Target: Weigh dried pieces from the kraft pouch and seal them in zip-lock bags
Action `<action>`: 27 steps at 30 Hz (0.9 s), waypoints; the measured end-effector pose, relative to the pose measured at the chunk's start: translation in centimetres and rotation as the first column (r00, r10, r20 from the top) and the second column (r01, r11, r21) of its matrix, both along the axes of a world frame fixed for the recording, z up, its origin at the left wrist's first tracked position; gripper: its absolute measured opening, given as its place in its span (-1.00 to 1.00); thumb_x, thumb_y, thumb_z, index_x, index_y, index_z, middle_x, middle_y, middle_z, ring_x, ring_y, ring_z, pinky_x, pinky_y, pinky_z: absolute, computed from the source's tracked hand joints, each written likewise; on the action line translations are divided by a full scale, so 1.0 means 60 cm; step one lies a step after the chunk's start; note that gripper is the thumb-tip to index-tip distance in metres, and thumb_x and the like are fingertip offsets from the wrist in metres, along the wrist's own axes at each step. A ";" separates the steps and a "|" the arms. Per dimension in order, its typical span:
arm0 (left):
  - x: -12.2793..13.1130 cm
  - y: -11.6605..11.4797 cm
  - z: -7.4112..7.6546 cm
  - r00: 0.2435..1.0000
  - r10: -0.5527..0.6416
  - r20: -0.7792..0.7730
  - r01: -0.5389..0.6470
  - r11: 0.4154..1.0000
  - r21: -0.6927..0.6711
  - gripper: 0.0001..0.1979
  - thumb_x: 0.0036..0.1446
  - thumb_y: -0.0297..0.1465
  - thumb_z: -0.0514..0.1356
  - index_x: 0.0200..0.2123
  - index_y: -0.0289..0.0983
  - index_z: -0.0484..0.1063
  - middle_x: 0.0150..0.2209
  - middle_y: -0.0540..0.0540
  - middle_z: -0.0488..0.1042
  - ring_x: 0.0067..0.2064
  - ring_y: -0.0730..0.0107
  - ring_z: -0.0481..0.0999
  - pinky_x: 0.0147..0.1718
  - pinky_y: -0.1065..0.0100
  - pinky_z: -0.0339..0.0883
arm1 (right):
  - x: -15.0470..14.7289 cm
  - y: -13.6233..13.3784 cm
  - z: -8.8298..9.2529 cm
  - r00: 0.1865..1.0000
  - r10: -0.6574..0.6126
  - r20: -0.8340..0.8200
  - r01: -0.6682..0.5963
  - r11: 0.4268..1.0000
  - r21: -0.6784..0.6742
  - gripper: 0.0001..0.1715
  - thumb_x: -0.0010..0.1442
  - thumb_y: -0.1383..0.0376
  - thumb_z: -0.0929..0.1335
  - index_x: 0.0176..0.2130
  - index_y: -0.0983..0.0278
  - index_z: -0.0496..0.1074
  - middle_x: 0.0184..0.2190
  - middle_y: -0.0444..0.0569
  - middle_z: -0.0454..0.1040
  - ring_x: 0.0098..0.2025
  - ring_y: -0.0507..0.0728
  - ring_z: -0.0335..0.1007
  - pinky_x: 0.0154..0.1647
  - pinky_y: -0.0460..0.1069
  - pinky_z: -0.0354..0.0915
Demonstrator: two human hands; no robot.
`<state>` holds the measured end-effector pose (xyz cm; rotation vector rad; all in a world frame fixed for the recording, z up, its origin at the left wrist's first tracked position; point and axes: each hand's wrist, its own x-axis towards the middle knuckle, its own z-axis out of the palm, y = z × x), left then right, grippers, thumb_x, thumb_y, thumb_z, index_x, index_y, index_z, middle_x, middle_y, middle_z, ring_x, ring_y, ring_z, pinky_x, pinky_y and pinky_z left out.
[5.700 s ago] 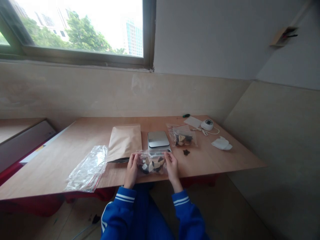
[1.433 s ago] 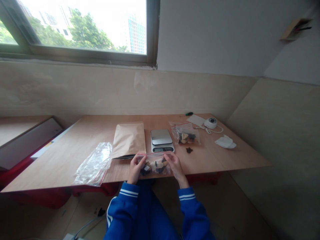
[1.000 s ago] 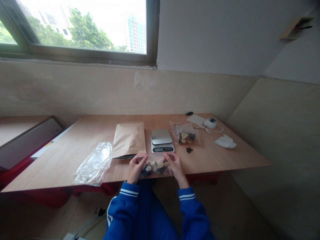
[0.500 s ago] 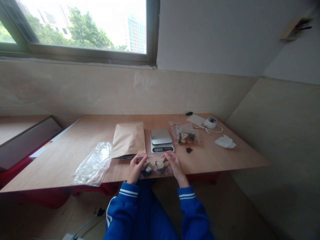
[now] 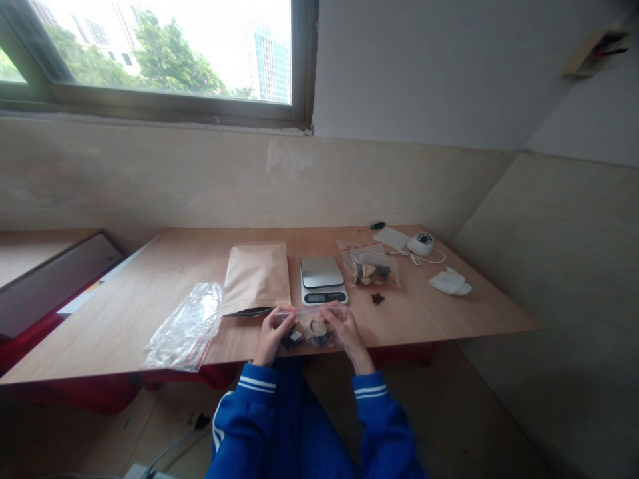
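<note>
At the counter's near edge: a small clear zip bag (image 5: 310, 327) of dark and pale pieces lies flat on the wooden counter (image 5: 424, 319), between the two hands.
Left hand (image 5: 269, 336): closed on the bag's left end, with the thumb on top and the fingers curled at the edge.
Right hand (image 5: 344, 327): closed in a pinch on the bag's top edge, towards its right end.
Sleeves (image 5: 247, 399): blue, with white stripes at the cuffs, coming up from below the counter edge.
Just beyond the bag: a digital scale (image 5: 322, 279) with a bare metal platform, its display strip just beside the bag's top edge.
Left of the scale: a brown paper pouch (image 5: 256, 276) lying flat, with a dark opening at its near end.
Further left: a heap of empty clear bags (image 5: 187, 324) with a red strip, reaching the counter's near edge.
Right of the scale: a second filled bag (image 5: 370, 269), and a loose dark piece (image 5: 377, 299) on the wood near it.
Far right: a white crumpled wad (image 5: 450, 283). Behind it are a round white device (image 5: 423, 243) with a cord, a white card (image 5: 392, 237) and a green pen (image 5: 378, 226).
Behind everything: a tiled wall and a window (image 5: 150, 53) showing trees and buildings.
</note>
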<state>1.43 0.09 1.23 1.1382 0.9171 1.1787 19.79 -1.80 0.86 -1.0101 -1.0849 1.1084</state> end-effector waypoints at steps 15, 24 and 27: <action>0.004 -0.005 0.009 0.990 0.099 -0.097 -0.091 0.993 0.077 -0.76 -0.07 -0.25 0.32 -0.42 -0.32 0.44 -0.54 0.04 0.38 -0.48 0.51 0.33 -0.50 0.50 0.18 | 0.000 -0.007 0.003 0.997 -0.068 0.042 0.069 0.997 -0.031 -0.75 0.02 0.12 0.43 -0.42 0.26 0.47 -0.46 -0.11 0.51 -0.37 0.09 0.42 -0.25 -0.03 0.30; 0.005 -0.005 0.010 0.985 0.139 -0.102 -0.132 0.989 0.065 -0.72 -0.06 -0.21 0.30 -0.39 -0.32 0.43 -0.53 0.02 0.38 -0.50 0.52 0.31 -0.55 0.51 0.16 | -0.004 -0.004 0.008 0.999 0.031 -0.009 -0.031 0.999 -0.025 -0.75 0.03 0.12 0.43 -0.36 0.26 0.50 -0.44 -0.11 0.53 -0.42 0.05 0.41 -0.32 -0.07 0.31; 0.003 -0.004 0.008 0.993 0.099 -0.062 -0.096 0.994 0.052 -0.71 -0.03 -0.21 0.29 -0.36 -0.31 0.41 -0.53 0.03 0.37 -0.50 0.51 0.32 -0.53 0.50 0.17 | -0.007 -0.002 0.009 0.991 0.128 -0.033 -0.130 0.990 -0.054 -0.68 0.06 0.10 0.41 -0.24 0.27 0.51 -0.38 -0.07 0.55 -0.40 0.06 0.43 -0.30 -0.05 0.32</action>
